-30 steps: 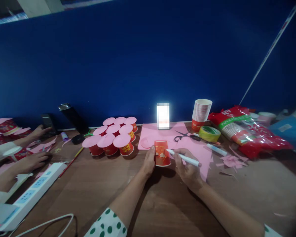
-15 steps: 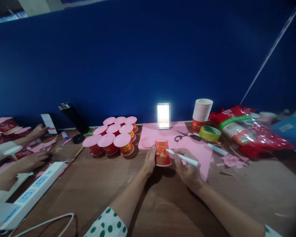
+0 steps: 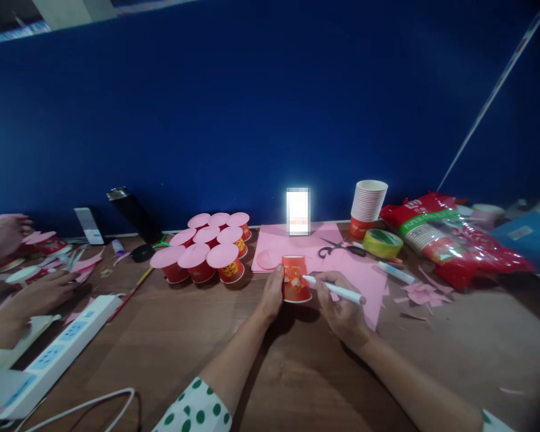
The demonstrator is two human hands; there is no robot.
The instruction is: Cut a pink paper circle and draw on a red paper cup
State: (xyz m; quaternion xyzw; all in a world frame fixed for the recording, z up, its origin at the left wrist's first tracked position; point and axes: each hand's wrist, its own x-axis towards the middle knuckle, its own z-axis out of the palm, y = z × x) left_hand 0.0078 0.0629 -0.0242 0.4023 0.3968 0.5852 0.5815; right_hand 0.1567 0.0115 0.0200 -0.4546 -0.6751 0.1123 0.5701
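Observation:
A red paper cup (image 3: 296, 281) is upside down, its wide rim facing down, in front of me. My left hand (image 3: 272, 294) grips its left side, thumb in view and the other fingers mostly hidden. In my right hand (image 3: 341, 309) is a white marker pen (image 3: 339, 291), its tip at the right side of the cup's printed face. Behind the cup lie pink paper sheets (image 3: 279, 237) with a pair of dark scissors (image 3: 339, 247) on top. To the left stand several red cups (image 3: 231, 271) with pink paper discs on them.
A stack of paper cups (image 3: 369, 204), a yellow tape roll (image 3: 382, 244), a red cup bag (image 3: 445, 234) and a second marker (image 3: 396, 273) lie to the right. Leftward are a power strip (image 3: 63, 342), a black flask (image 3: 135, 213) and a co-worker's hands (image 3: 49, 294).
My hands, the cup and the marker stay almost where they were. One of the co-worker's hands has moved left, away from the phone on that side.

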